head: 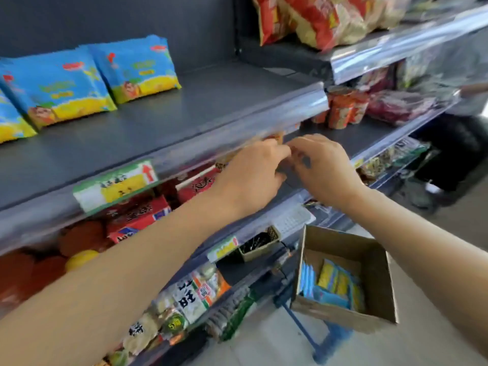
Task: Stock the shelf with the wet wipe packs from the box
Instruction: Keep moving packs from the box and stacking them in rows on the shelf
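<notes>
Wet wipe packs [63, 85] stand in a leaning row at the left rear of the grey shelf [211, 107], three in view, each overlapping the next. More packs [332, 283] lie loose in the cardboard box [380, 273], low at the right. No pack is seen in either hand.

The left hand [250, 178] and right hand [322, 167] meet at the shelf's front rail [303, 99], fingers curled and tips touching. Whether they pinch anything cannot be told; the spot is blurred.

Risks, as judged:
- The box appears to rest on a blue stand [317, 334], directly under the right forearm. A careless reach down could knock it and spill the stock.
- The leaning row could slide forward if the next pack is pushed in hard against it.
- The price label [116, 183] sits in the rail and could be dislodged by handling there.

Surface: the shelf is smooth grey metal, bare to the right of the packs. Surroundings: the shelves below and alongside hold snack bags and red cups [343, 107]. A second person [449, 154] stands at the right, near the aisle.
</notes>
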{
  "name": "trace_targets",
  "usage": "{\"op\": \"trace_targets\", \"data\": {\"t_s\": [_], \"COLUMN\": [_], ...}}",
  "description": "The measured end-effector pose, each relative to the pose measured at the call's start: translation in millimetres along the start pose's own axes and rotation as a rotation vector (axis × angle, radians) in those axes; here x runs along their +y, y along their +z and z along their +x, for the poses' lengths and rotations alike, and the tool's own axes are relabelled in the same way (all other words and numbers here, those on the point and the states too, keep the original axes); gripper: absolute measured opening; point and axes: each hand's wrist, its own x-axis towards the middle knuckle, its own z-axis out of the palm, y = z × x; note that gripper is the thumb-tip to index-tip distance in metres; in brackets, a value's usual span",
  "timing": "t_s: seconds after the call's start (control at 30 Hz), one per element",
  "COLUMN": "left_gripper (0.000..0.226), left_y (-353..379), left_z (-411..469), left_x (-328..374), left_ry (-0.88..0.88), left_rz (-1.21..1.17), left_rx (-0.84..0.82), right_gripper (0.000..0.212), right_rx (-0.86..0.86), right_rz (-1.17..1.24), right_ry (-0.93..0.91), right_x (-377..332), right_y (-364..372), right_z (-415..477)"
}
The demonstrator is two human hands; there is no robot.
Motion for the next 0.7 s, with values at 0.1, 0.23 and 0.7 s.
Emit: {"op": "trace_targets", "data": {"t_s": [0.1,0.23,0.7], "left_gripper": [0.016,0.021,0.011], "left_y": [67,153,386], "left_z": [36,64,78], "left_x": [18,28,-4], "left_ry": [-0.057,-0.18,-0.522], "left_rz": [-0.076,-0.152,-0.32], "left_rx": [-0.222,-0.449,-0.836], "right_gripper": [0.023,0.024,0.032], "right_rx": [-0.174,-0.398,-1.012], "right_rz": [-0.057,-0.076,-0.093], "right_ry": [0.187,0.451,0.836], "right_x": [70,151,290], "right_y": [7,21,130], "right_z": [-38,-87,-219]}}
